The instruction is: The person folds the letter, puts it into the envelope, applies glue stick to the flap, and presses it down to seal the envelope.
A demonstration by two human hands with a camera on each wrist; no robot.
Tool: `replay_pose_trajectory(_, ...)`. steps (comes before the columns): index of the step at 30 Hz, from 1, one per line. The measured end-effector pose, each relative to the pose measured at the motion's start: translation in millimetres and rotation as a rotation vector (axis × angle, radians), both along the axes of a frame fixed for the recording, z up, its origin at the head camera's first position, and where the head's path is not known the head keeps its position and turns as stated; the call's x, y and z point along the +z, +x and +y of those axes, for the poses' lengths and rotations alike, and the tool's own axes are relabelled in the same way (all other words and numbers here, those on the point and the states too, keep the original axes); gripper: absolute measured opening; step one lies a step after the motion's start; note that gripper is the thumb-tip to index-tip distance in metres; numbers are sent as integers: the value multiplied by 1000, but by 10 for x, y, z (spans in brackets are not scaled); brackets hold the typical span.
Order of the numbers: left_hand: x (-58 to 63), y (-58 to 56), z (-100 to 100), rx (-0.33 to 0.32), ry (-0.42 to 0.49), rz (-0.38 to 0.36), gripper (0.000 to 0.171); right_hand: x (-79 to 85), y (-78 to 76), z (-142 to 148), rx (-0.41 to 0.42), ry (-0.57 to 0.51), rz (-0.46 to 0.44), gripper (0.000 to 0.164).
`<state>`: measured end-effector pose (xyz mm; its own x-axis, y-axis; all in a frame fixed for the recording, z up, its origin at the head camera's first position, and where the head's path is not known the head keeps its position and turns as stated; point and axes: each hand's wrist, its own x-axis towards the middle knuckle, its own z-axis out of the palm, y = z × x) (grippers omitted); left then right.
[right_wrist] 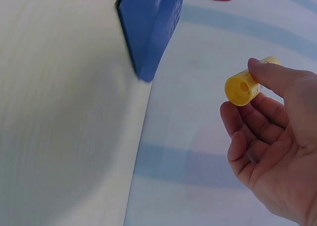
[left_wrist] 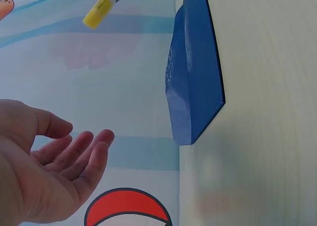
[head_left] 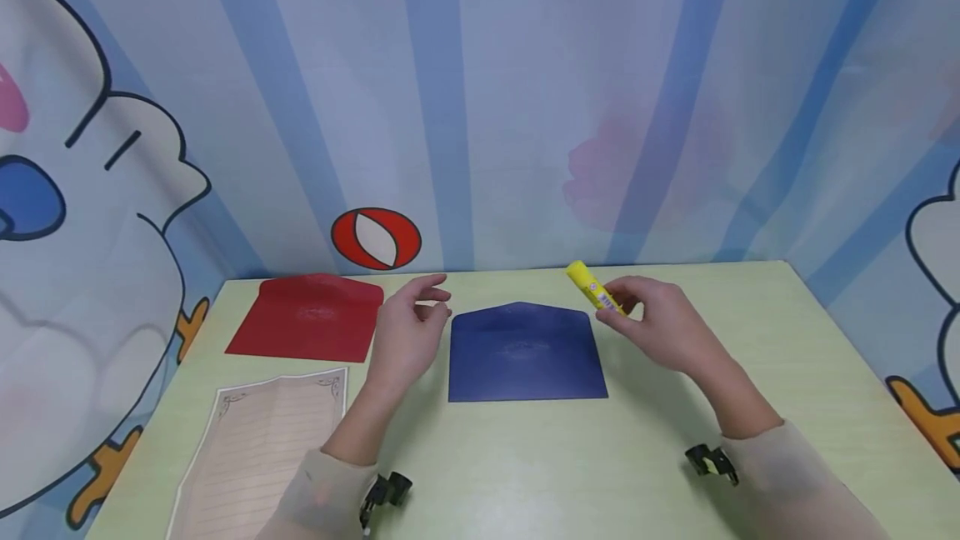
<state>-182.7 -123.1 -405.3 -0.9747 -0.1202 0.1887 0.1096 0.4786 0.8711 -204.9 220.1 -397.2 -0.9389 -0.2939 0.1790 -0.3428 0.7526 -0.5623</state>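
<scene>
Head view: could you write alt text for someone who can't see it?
A person's right hand holds a yellow tube above a pale table, near a blue envelope. The empty left hand hovers between that and a red envelope; lined paper lies at lower left.

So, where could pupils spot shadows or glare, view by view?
Head view: soft shadow on the pale-green tabletop beside the right forearm; left wrist: glare speckles on the flap of the blue paper envelope; right wrist: broad, soft-edged shadow across the tabletop.
</scene>
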Motion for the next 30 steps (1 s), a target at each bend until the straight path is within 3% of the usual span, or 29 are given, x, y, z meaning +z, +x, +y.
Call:
replay_pose_trajectory(6,-9,-6,-58,15,-8,-3,40,-12,-19,310,-42,63,-26,30)
replay_pose_trajectory(13,-35,4,-112,-22,-61,10,43,-46,-29,626,-75,139,-63,33)
replay_pose_trajectory(22,-119,-3,-153,-127,-361,21,62,-135,-73,932,-95,202,-134,41)
replay_pose_trajectory(30,-192,-18,-204,-183,-568,67,72,-263,-100,1120,-99,275,-156,41)
